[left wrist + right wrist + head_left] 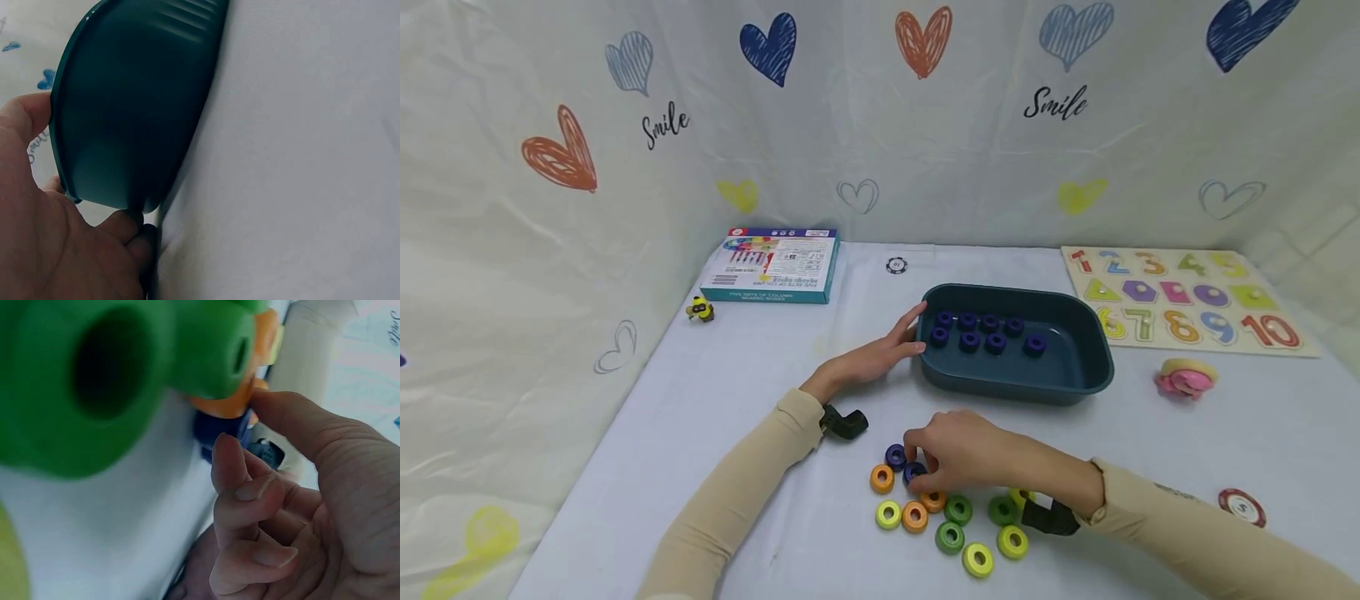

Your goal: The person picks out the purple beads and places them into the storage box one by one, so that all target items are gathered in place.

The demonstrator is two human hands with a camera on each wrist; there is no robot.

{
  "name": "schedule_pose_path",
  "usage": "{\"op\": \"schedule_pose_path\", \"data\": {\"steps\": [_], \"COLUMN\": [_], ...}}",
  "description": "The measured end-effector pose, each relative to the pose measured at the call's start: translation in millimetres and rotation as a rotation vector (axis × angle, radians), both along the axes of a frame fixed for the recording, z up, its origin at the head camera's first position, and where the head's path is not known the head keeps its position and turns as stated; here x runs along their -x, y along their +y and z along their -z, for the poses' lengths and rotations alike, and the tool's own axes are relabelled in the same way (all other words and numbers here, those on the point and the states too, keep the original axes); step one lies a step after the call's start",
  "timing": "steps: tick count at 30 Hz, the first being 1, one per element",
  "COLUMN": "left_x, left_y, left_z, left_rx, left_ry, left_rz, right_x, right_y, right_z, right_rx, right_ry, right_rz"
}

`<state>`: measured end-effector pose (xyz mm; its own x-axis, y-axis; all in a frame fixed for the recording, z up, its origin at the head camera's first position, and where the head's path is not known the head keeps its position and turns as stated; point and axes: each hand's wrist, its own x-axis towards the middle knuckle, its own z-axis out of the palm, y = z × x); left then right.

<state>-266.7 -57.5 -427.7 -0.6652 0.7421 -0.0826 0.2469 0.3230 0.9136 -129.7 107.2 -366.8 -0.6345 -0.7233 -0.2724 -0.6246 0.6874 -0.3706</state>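
A dark teal plastic bin [1075, 367] stands on the table with several dark blue rings [969, 342] in two rows inside. My left hand [872, 358] rests at its left end, extended fingers touching rim and outer wall; the bin's side fills much of the left wrist view. Closer to me, my right hand [966, 450] has thumb and index finger at a dark blue ring [914, 472], pinching it on the table. Another dark blue ring [895, 456] lies just beyond. In the right wrist view a green ring [37, 387] looms beside the curled fingers.
Orange rings [882, 478], green rings [950, 537] and yellow rings [977, 560] lie around the right hand. A flat box [771, 267] and a bee toy [700, 309] are back left. Right are a number puzzle board [1195, 300], a pink toy [1186, 379] and a red chip [1242, 507].
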Motion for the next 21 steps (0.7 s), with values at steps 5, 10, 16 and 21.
{"op": "schedule_pose_path", "data": {"steps": [5, 10, 16, 21], "left_x": [-0.2, 0.1, 1.6, 0.2], "left_y": [-0.3, 0.2, 0.2, -0.1], "left_z": [0.1, -0.2, 0.8, -1.8], "left_rx": [-0.001, 0.009, 0.017, 0.029], "left_ry": [0.001, 0.005, 0.001, -0.013], "left_rz": [-0.003, -0.007, -0.012, -0.015], "right_x": [3.6, 9.5, 13.6, 13.3], "right_y": [7.4, 26.0, 44.6, 51.3], "right_z": [4.0, 7.2, 14.6, 17.7], "right_rx": [0.0, 0.062, 0.164, 0.213], "right_ry": [-0.046, -0.118, -0.235, -0.303], "right_rz": [0.057, 0.061, 0.075, 0.083]}}
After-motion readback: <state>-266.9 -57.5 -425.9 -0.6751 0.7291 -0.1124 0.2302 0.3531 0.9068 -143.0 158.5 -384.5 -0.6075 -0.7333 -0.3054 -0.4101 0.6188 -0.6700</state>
